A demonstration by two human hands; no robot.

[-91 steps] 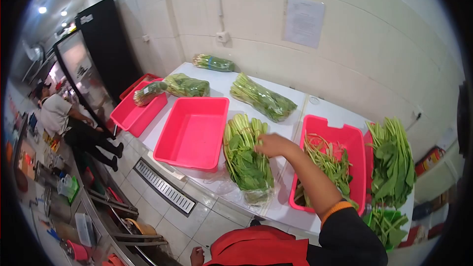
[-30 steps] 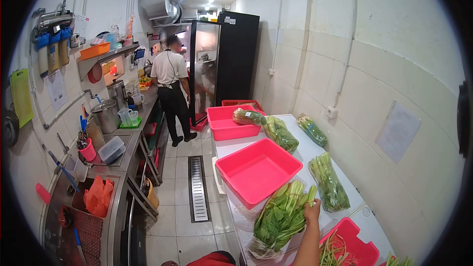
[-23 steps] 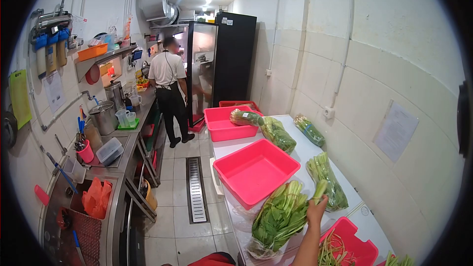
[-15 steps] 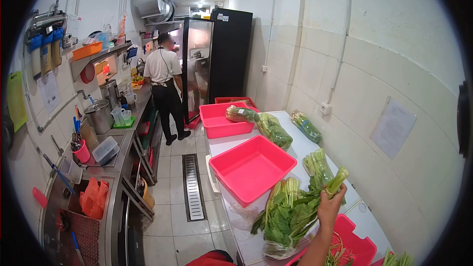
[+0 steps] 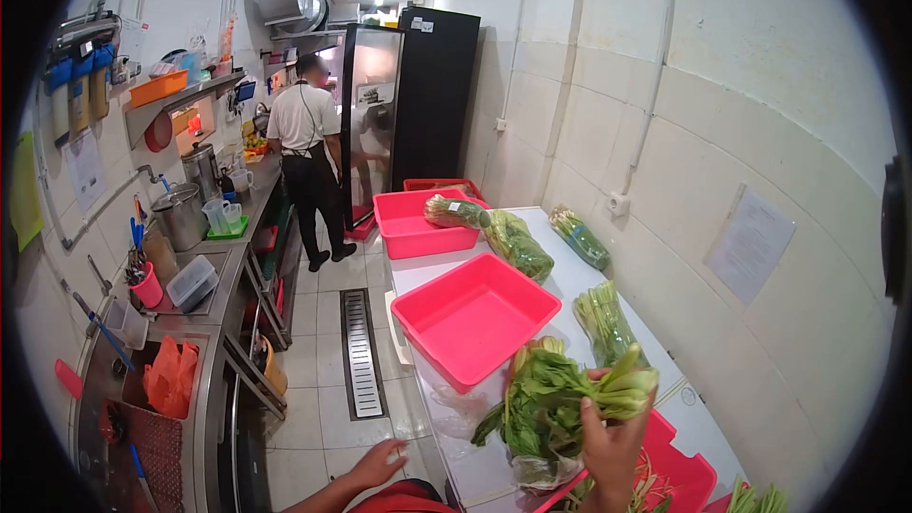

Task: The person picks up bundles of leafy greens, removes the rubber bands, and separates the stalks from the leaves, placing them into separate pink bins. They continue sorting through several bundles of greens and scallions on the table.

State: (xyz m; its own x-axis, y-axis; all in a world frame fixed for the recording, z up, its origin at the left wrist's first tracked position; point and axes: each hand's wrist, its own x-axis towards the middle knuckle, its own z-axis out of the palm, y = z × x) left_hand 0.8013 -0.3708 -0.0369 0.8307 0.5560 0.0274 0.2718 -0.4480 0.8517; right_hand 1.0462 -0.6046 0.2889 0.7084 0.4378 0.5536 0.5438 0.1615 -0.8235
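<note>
My right hand point(image 5: 616, 432) is closed around the pale stalks of a bunch of leafy greens point(image 5: 622, 389), whose dark leaves fall to the left over more greens point(image 5: 537, 418) on the white table. Apart from everything, my left hand point(image 5: 378, 464) hangs over the floor left of the table, fingers loosely spread and nothing in them. An empty pink tub point(image 5: 475, 313) lies just beyond the greens. Under my right wrist, another pink tub point(image 5: 692, 475) holds thin reddish stems. A bagged bundle of greens point(image 5: 608, 318) rests behind the held bunch.
Farther along the white table point(image 5: 560, 299) are bagged greens point(image 5: 518, 245) and a pink tub point(image 5: 418, 242) with a bundle in it. A person point(image 5: 306, 133) stands by the open glass-door fridge point(image 5: 372, 114). A steel counter with a sink point(image 5: 161, 347) runs along the left.
My left hand has come into view at the bottom. My right hand has drawn nearer and lower with the bunch, its stalks now turned and spread more to the right.
</note>
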